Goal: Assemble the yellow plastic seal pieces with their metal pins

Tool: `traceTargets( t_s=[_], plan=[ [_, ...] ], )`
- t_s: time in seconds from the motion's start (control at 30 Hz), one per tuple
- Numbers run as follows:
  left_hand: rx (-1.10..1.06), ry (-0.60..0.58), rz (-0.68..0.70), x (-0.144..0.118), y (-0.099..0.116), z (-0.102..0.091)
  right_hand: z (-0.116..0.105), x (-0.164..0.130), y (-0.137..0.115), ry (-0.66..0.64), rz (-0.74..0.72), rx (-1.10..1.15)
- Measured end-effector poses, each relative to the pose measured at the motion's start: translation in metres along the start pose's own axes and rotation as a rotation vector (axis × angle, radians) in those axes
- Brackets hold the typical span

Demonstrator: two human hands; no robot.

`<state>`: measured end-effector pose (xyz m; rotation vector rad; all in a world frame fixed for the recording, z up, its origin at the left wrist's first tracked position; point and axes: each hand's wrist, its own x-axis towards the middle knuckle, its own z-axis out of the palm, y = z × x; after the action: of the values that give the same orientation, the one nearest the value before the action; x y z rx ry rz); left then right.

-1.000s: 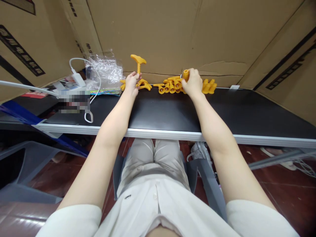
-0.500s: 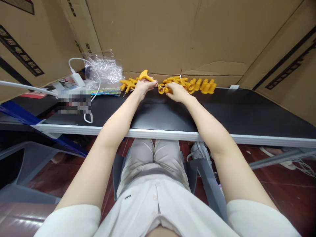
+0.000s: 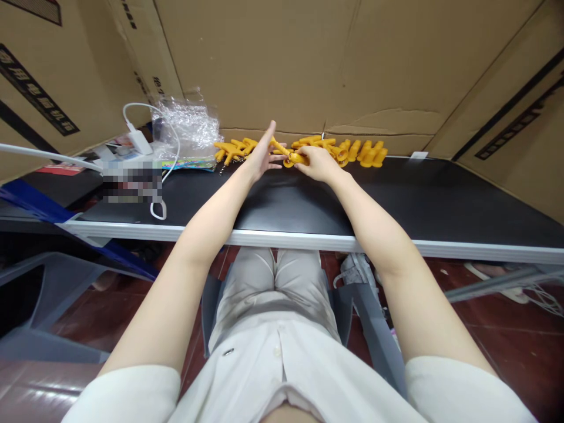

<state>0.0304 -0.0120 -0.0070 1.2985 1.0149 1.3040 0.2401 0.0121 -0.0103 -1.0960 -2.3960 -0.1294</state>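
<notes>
A: Fingers [image 3: 269,136] of the left hand [image 3: 261,157] are spread flat and released, index pointing up toward twelve o'clock, the palm just touching the end of a yellow plastic piece [image 3: 294,157].

B: And the right hand [image 3: 318,164]?

A: Curled over that same yellow piece, pinning it against the black worktop [image 3: 308,205]. It looks clenched on it, though the knuckles hide the grip itself.

B: Where does the piece sit?

A: Far side of the worktop, between the two hands, close to the cardboard wall [image 3: 282,64]. At nine o'clock from it lies a small heap of yellow forked parts [image 3: 232,150]; at three o'clock, a row of yellow tube parts [image 3: 359,153].

B: What step would you call this?

A: My read: two parts being joined, the right hand steadying one while the left pushes or spins the other in with an open palm.

B: So the next move needs?

A: Likely a firm hold by the right hand and a straight push along the piece, or it could skid. Off at ten o'clock sit bubble wrap [image 3: 187,126] and a white charger [image 3: 138,140], well apart.
</notes>
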Motion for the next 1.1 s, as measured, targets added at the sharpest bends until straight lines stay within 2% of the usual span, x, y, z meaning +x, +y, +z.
traceTargets(
  t_s=[0.13,0.27,0.4,0.53,0.6,0.77,0.93,1.1],
  plan=[
    [0.003,0.012,-0.107,-0.004,0.006,0.002,-0.003,0.000,0.004,0.001,0.047,-0.015],
    [0.152,0.068,-0.124,-0.006,0.003,0.003,-0.001,0.001,0.012,0.051,0.029,0.013],
    [0.557,0.072,-0.056,-0.015,0.005,0.001,0.001,0.003,0.020,0.089,0.008,0.082],
    [1.097,0.089,0.126,-0.025,0.011,-0.003,0.000,0.004,0.021,0.075,0.007,0.161],
    [1.230,0.127,0.188,-0.026,0.012,-0.006,0.000,0.005,0.020,0.074,0.032,0.231],
    [1.226,0.211,0.270,-0.015,0.006,-0.017,-0.002,0.006,0.017,0.108,0.146,0.524],
    [1.189,0.226,0.417,-0.006,-0.002,-0.029,-0.019,0.001,0.005,0.122,0.232,0.865],
    [1.180,0.182,0.501,-0.006,-0.002,-0.032,-0.030,-0.006,-0.006,0.067,0.405,0.970]
  ],
)
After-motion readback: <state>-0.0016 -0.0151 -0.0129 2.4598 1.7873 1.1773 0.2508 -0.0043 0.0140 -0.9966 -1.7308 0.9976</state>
